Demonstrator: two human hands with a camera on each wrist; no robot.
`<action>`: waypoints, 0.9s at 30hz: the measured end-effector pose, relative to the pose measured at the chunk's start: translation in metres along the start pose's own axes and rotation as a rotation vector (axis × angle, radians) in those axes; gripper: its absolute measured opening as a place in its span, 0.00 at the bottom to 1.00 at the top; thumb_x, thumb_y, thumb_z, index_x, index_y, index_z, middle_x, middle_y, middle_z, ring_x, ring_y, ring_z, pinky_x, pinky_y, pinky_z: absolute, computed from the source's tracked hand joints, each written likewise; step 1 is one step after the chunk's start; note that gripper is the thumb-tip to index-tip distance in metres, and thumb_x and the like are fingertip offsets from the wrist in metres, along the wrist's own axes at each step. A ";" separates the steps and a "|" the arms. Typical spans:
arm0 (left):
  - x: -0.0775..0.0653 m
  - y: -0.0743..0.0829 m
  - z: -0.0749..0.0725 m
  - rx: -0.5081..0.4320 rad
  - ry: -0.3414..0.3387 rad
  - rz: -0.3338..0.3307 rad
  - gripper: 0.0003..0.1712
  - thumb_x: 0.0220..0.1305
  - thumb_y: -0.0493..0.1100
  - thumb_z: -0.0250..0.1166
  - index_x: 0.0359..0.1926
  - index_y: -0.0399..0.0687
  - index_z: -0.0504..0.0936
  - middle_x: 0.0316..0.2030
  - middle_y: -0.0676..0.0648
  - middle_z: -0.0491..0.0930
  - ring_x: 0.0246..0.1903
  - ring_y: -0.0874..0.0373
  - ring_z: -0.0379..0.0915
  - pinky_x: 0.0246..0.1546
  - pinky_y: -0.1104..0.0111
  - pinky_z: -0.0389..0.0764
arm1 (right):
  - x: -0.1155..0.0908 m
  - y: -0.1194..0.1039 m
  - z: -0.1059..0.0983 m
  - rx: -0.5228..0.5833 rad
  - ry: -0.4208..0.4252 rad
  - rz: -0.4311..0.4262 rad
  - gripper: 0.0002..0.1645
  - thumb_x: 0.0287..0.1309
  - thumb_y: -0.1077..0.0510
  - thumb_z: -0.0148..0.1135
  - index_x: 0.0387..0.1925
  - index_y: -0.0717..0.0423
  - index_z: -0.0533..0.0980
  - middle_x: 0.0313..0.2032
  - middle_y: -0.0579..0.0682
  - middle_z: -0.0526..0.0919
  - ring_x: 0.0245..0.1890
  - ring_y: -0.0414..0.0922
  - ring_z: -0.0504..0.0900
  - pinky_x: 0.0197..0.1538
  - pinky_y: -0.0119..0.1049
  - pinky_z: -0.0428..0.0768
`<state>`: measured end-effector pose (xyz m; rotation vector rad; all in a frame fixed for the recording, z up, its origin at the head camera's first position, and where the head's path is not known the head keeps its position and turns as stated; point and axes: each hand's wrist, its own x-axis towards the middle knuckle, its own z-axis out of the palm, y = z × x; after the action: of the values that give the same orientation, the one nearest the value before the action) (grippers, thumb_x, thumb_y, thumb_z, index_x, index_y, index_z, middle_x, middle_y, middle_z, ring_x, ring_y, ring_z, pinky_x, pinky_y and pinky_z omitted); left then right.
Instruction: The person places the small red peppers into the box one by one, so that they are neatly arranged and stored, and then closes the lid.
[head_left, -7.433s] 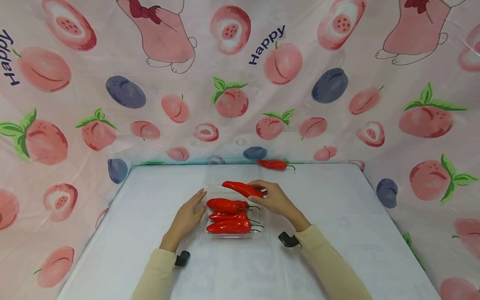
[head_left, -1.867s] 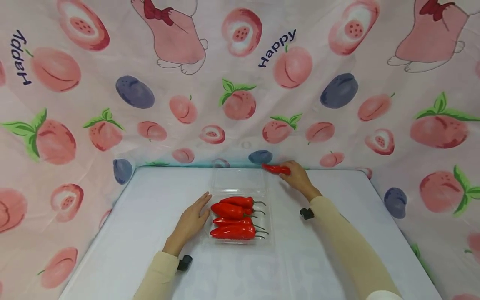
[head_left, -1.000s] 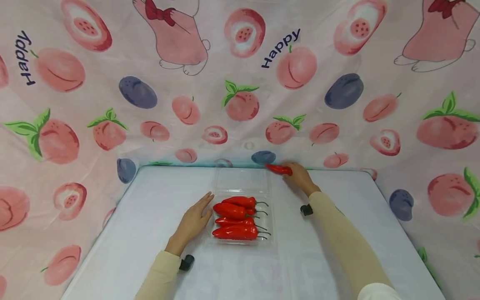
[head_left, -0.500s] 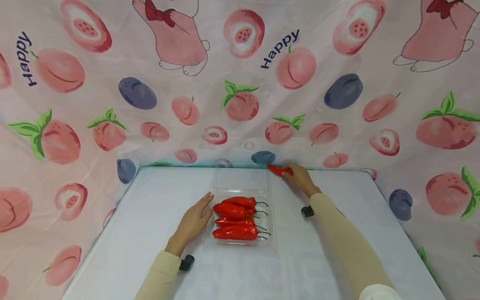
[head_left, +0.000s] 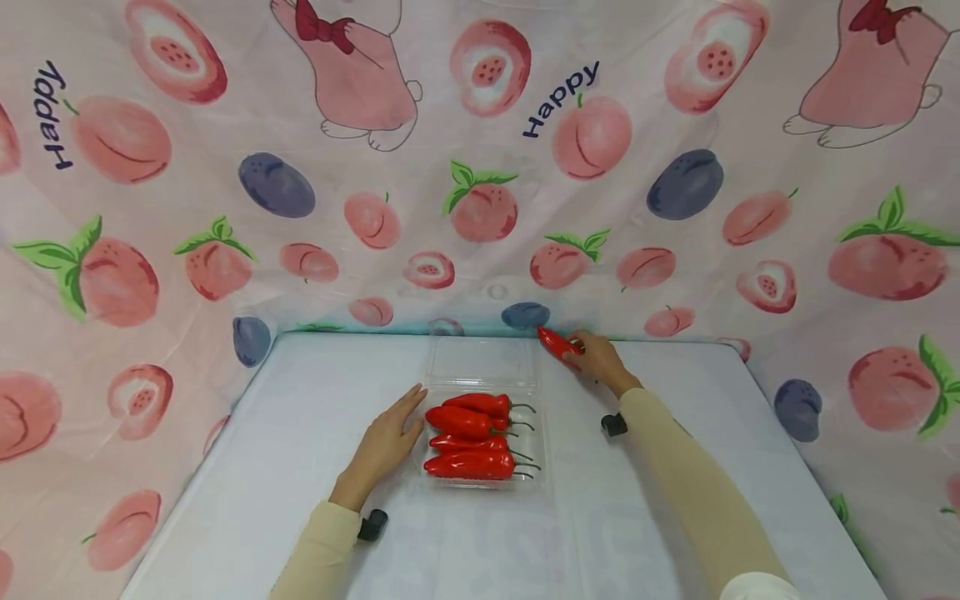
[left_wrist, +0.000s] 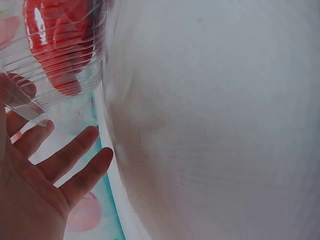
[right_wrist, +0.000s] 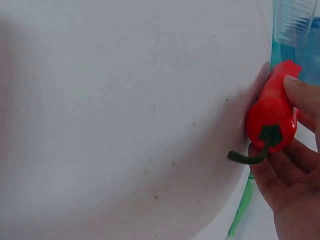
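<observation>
My right hand (head_left: 600, 362) grips a red chili pepper (head_left: 556, 343) near the table's back edge. In the right wrist view the thumb lies over the pepper (right_wrist: 273, 112) and the fingers are beneath it, its curved green stem pointing away from the palm. My left hand (head_left: 385, 443) rests against the left side of a clear plastic box (head_left: 483, 485), its fingers fairly straight. Several red peppers (head_left: 471, 465) lie inside with their stems to the right. The left wrist view shows the left hand's spread fingers (left_wrist: 75, 152) beside the ribbed box wall.
The box's clear lid (head_left: 482, 362) lies folded back toward the rear edge. A white-covered table (head_left: 645, 517) carries everything, and a fruit-patterned cloth (head_left: 480, 167) hangs directly behind it.
Earlier the right hand set a pepper into the box. Since then it moved to the back pepper, gripped it, and now has its tip turned more upward. The left hand has stayed by the box.
</observation>
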<state>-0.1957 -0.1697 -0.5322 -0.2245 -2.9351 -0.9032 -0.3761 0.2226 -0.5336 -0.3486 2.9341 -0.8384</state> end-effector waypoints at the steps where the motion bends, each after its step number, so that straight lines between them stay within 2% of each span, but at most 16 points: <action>1: 0.000 0.000 0.000 -0.001 0.002 0.001 0.31 0.69 0.49 0.57 0.73 0.58 0.65 0.74 0.54 0.62 0.71 0.49 0.63 0.66 0.47 0.70 | -0.001 0.000 0.000 0.006 -0.012 0.017 0.26 0.64 0.51 0.62 0.61 0.55 0.72 0.57 0.63 0.79 0.54 0.57 0.78 0.57 0.52 0.81; 13: -0.002 0.000 0.002 0.001 0.005 -0.007 0.31 0.70 0.48 0.57 0.73 0.60 0.64 0.74 0.54 0.61 0.71 0.49 0.62 0.67 0.46 0.69 | -0.012 0.005 -0.003 0.033 -0.051 0.069 0.34 0.62 0.51 0.64 0.66 0.59 0.68 0.59 0.64 0.76 0.56 0.58 0.76 0.59 0.54 0.79; 23: -0.002 0.001 0.002 -0.004 0.005 -0.014 0.32 0.69 0.50 0.57 0.73 0.60 0.64 0.74 0.54 0.61 0.72 0.48 0.61 0.66 0.45 0.69 | -0.027 0.005 -0.010 0.030 -0.018 0.044 0.32 0.63 0.49 0.64 0.64 0.55 0.69 0.58 0.63 0.78 0.56 0.58 0.77 0.56 0.53 0.81; 27: -0.003 0.003 0.001 -0.014 -0.003 -0.019 0.32 0.69 0.50 0.58 0.73 0.59 0.64 0.74 0.53 0.60 0.72 0.48 0.61 0.67 0.45 0.69 | -0.033 0.006 -0.011 0.056 -0.022 0.051 0.31 0.64 0.48 0.62 0.66 0.53 0.68 0.60 0.62 0.75 0.58 0.59 0.74 0.58 0.53 0.81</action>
<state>-0.1923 -0.1673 -0.5315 -0.1996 -2.9397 -0.9267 -0.3468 0.2404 -0.5273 -0.2763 2.8798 -0.9015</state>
